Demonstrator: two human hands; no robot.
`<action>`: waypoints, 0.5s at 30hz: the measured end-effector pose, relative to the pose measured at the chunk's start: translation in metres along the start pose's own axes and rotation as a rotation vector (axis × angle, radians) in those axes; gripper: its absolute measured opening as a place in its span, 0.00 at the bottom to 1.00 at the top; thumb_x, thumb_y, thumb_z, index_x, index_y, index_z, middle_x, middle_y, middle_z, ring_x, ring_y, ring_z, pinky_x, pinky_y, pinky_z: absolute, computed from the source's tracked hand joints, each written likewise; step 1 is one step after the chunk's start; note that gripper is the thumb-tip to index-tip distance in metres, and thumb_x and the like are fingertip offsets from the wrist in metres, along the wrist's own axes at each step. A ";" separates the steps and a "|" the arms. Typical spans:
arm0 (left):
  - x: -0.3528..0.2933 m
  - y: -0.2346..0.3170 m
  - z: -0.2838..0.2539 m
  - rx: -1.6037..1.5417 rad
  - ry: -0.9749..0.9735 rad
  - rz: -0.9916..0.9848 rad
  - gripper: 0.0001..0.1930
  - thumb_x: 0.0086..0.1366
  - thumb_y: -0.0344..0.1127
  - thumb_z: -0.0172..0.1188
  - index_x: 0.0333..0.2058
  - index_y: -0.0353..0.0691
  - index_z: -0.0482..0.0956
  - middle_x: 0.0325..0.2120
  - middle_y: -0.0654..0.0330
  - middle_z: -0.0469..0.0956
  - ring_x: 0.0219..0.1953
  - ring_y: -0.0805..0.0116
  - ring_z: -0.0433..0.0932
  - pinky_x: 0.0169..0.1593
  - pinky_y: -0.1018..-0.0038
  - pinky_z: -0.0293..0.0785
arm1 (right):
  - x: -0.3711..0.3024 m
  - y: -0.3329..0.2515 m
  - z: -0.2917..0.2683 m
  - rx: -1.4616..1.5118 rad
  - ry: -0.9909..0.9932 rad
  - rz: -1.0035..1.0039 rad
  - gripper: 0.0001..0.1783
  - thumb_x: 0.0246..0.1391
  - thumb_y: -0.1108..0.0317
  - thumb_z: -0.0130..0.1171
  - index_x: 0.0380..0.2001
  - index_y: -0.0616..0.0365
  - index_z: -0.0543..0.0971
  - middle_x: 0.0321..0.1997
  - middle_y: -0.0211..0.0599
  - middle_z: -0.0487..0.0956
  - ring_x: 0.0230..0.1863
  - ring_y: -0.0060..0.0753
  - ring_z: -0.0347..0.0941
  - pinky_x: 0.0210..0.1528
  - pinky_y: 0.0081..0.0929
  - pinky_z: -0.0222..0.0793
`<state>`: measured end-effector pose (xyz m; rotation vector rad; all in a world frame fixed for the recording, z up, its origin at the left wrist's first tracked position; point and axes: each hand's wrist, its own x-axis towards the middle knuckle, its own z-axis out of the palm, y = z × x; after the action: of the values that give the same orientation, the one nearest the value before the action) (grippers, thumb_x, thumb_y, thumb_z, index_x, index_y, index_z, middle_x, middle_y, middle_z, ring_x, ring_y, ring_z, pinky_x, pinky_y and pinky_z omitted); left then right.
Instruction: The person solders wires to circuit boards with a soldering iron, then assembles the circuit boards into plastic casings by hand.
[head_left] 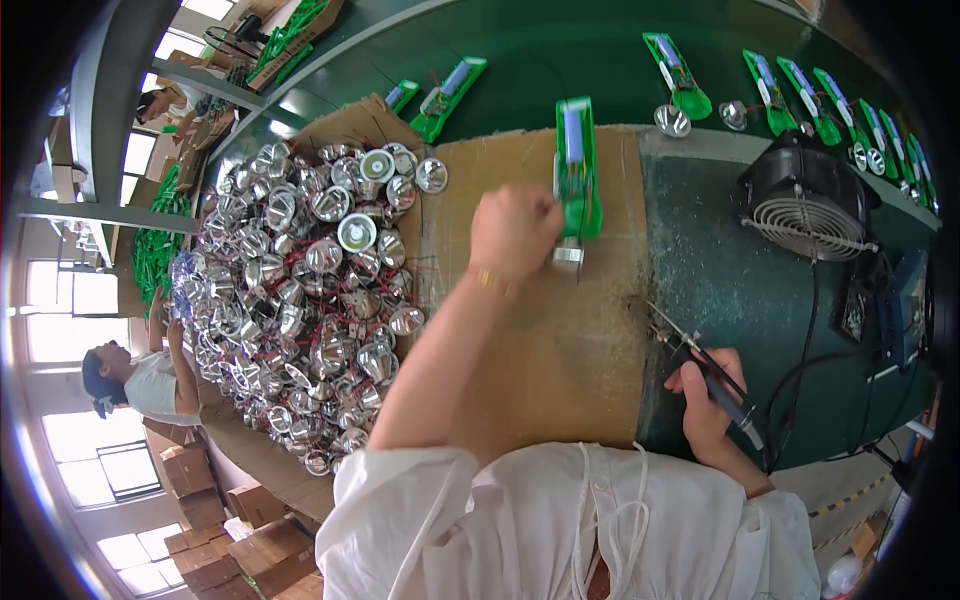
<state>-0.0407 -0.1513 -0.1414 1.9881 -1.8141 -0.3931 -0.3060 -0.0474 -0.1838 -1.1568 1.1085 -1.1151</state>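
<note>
My left hand (515, 235) is closed, its knuckles up, right beside a green plastic housing (583, 215) on the cardboard sheet. Its fingertips are hidden, so what they pinch, if anything, does not show. Inside the housing lie a blue cylindrical battery (573, 136) and a green circuit board (571, 180). A small shiny reflector cup (568, 256) sits at the housing's near end. My right hand (708, 400) grips a soldering iron (728, 392) with a dark handle, its thin metal front pointing up and left over the cardboard's right edge.
Left of the cardboard sheet (520, 370) is a big heap of silver reflector cups (290, 290) with red wires. Several filled green housings (680, 80) line the far side. A black fan (808, 200) stands at the right, cables below it. Another person (160, 385) works beyond the heap.
</note>
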 end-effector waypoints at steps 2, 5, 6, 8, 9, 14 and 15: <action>0.058 -0.017 0.014 0.123 0.074 0.046 0.08 0.50 0.38 0.55 0.22 0.43 0.80 0.19 0.52 0.77 0.25 0.53 0.76 0.31 0.64 0.73 | -0.001 -0.001 0.001 0.009 -0.002 0.052 0.09 0.50 0.74 0.54 0.32 0.63 0.66 0.25 0.38 0.73 0.23 0.24 0.72 0.26 0.20 0.69; 0.120 -0.034 0.026 0.135 0.174 -0.005 0.09 0.51 0.39 0.57 0.28 0.43 0.80 0.25 0.53 0.78 0.30 0.55 0.77 0.36 0.66 0.73 | -0.004 0.001 -0.002 -0.016 -0.031 0.063 0.09 0.50 0.75 0.54 0.33 0.63 0.65 0.24 0.37 0.74 0.24 0.23 0.73 0.27 0.20 0.68; 0.129 -0.043 0.023 0.093 0.196 -0.036 0.13 0.52 0.39 0.58 0.36 0.42 0.78 0.33 0.53 0.77 0.34 0.56 0.76 0.40 0.67 0.72 | -0.003 0.003 -0.001 -0.018 -0.027 0.060 0.09 0.49 0.75 0.54 0.32 0.63 0.66 0.23 0.37 0.75 0.24 0.22 0.73 0.27 0.20 0.68; 0.140 -0.055 0.007 0.053 0.421 0.231 0.20 0.50 0.38 0.60 0.43 0.39 0.72 0.42 0.52 0.71 0.44 0.55 0.70 0.46 0.66 0.68 | -0.002 0.008 -0.001 -0.020 0.009 0.050 0.09 0.48 0.73 0.56 0.30 0.62 0.66 0.21 0.35 0.76 0.22 0.21 0.72 0.27 0.20 0.67; 0.141 -0.063 0.004 0.111 0.487 0.143 0.19 0.48 0.36 0.59 0.41 0.41 0.71 0.42 0.52 0.70 0.46 0.55 0.69 0.47 0.63 0.67 | 0.001 0.009 -0.002 -0.018 0.022 0.044 0.09 0.48 0.73 0.56 0.30 0.62 0.66 0.21 0.35 0.76 0.22 0.21 0.72 0.27 0.20 0.67; 0.146 -0.069 -0.038 0.657 0.047 -0.324 0.26 0.45 0.45 0.61 0.42 0.37 0.67 0.39 0.50 0.74 0.41 0.53 0.74 0.44 0.64 0.71 | 0.008 0.008 0.000 0.009 0.010 0.010 0.09 0.47 0.74 0.57 0.29 0.62 0.67 0.20 0.36 0.76 0.21 0.22 0.71 0.25 0.20 0.66; 0.147 -0.065 -0.041 0.763 -0.178 -0.414 0.27 0.46 0.46 0.61 0.42 0.37 0.67 0.39 0.50 0.75 0.40 0.54 0.75 0.44 0.64 0.71 | 0.009 0.007 0.001 0.012 -0.001 -0.010 0.09 0.46 0.74 0.57 0.29 0.61 0.67 0.19 0.36 0.75 0.20 0.22 0.71 0.25 0.20 0.66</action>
<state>0.0520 -0.2885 -0.1264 2.9498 -1.8107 0.0341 -0.3039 -0.0562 -0.1914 -1.1547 1.0947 -1.1270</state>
